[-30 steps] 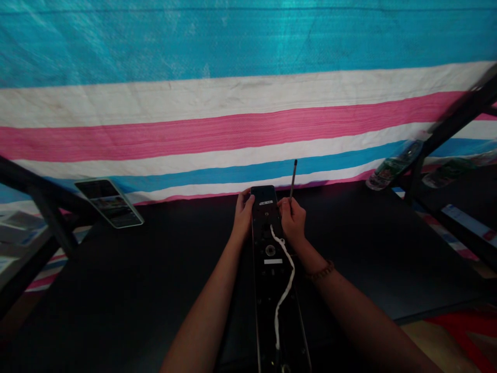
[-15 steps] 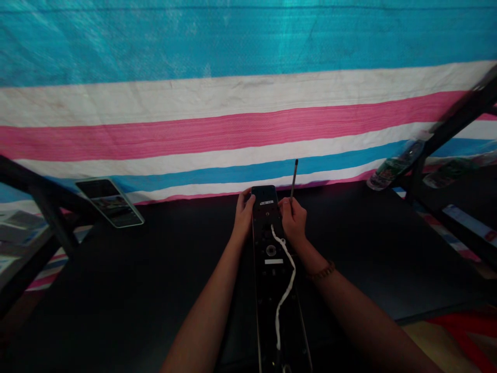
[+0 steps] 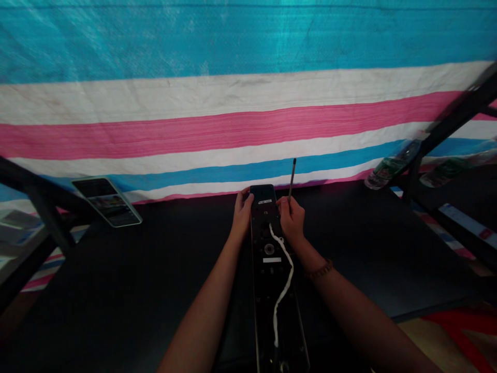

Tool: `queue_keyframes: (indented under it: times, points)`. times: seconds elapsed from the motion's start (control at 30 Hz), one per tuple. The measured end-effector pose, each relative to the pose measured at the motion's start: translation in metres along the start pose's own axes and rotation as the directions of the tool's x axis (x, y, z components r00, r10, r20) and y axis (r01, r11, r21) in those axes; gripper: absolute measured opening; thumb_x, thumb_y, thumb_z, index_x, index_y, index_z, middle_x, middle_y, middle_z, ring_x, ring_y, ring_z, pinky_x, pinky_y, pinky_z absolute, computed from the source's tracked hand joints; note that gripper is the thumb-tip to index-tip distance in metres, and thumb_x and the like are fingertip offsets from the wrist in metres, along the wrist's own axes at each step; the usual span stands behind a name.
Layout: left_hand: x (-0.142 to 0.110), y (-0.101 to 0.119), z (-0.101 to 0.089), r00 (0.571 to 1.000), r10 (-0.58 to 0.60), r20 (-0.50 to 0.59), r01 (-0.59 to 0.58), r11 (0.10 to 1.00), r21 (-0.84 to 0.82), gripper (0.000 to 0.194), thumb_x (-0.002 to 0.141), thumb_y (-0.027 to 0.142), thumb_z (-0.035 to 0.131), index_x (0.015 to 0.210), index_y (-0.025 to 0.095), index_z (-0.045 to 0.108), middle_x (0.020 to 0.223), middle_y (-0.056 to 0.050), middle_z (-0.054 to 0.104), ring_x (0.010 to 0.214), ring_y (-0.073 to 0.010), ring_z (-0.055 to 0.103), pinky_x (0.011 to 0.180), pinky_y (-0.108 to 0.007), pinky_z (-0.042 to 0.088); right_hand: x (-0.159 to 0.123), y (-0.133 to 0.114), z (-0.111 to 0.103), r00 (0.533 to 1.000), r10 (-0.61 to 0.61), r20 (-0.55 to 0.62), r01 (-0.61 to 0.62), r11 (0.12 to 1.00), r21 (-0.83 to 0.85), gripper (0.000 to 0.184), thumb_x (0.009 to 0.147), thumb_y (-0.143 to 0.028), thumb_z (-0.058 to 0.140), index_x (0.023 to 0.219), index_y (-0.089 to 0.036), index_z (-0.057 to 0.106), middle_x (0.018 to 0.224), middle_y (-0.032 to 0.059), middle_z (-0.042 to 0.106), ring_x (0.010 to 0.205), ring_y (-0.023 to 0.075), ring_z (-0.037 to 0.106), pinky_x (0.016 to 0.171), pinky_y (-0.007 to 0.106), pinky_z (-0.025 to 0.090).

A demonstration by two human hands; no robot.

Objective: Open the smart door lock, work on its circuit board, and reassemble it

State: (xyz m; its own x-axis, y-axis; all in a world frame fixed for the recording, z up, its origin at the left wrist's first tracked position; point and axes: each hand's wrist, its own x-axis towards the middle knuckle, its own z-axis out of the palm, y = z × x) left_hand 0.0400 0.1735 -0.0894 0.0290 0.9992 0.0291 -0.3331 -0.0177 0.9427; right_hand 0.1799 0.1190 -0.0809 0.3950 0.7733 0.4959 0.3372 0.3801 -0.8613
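A long black panel (image 3: 262, 282) stretches away from me in the middle, with screws, white labels, a round hub and a white wrapped cable (image 3: 288, 280) along its face. It looks like the back of a door lock. My left hand (image 3: 243, 215) is closed on the panel's far left edge, thumb on its face. On the panel's right side, my right hand (image 3: 293, 217) is closed around a thin rod (image 3: 291, 181) whose dark tip points up. The rod's lower end is hidden in the fist. Some right fingers lie against or beside the panel's edge; contact is unclear.
The black table (image 3: 174, 264) lies beneath. A phone (image 3: 108, 202) leans at the back left. A plastic bottle (image 3: 392, 163) stands tilted at the right, near a black frame bar (image 3: 462, 116). A striped tarp (image 3: 233, 129) hangs behind. Something red (image 3: 462, 321) is at the lower right.
The whole view has shifted very slightly to the left. Both hands keep the same hold on the panel and the rod.
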Motion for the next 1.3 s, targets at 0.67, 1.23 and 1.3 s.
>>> queue_keyframes:
  times: [0.67, 1.23, 1.3]
  points:
    - [0.0008, -0.0015, -0.0002, 1.0, 0.011, 0.017, -0.01, 1.0, -0.016, 0.042, 0.085, 0.048, 0.07, 0.119, 0.024, 0.063, 0.116, -0.005, 0.067, 0.092, -0.018, 0.066, 0.076, -0.028, 0.053, 0.0005, -0.0009, -0.0003, 1.0, -0.006, 0.001, 0.006, 1.0, 0.003, 0.033, 0.101, -0.041, 0.045, 0.08, -0.02, 0.059, 0.061, -0.0041, 0.048, 0.052, 0.0117, 0.043, 0.053, 0.025, 0.034]
    - [-0.0007, 0.0027, 0.001, 1.0, 0.023, 0.017, -0.023, 1.0, 0.016, 0.039, 0.086, 0.046, 0.068, 0.118, 0.024, 0.063, 0.118, -0.005, 0.067, 0.099, -0.0192, 0.066, 0.083, -0.029, 0.052, -0.0002, 0.0036, -0.0007, 1.0, -0.001, 0.008, 0.001, 1.0, 0.002, 0.034, 0.102, -0.043, 0.045, 0.081, -0.021, 0.059, 0.062, -0.0038, 0.048, 0.052, 0.0119, 0.044, 0.052, 0.025, 0.033]
    - [-0.0009, 0.0031, 0.001, 0.999, 0.032, 0.016, -0.033, 0.999, 0.022, 0.038, 0.086, 0.046, 0.068, 0.117, 0.024, 0.063, 0.119, -0.006, 0.067, 0.101, -0.0198, 0.066, 0.084, -0.03, 0.052, -0.0001, 0.0031, -0.0004, 1.0, 0.008, 0.008, -0.008, 1.0, -0.003, 0.034, 0.102, -0.043, 0.044, 0.08, -0.021, 0.059, 0.062, -0.0036, 0.049, 0.052, 0.012, 0.044, 0.052, 0.025, 0.033]
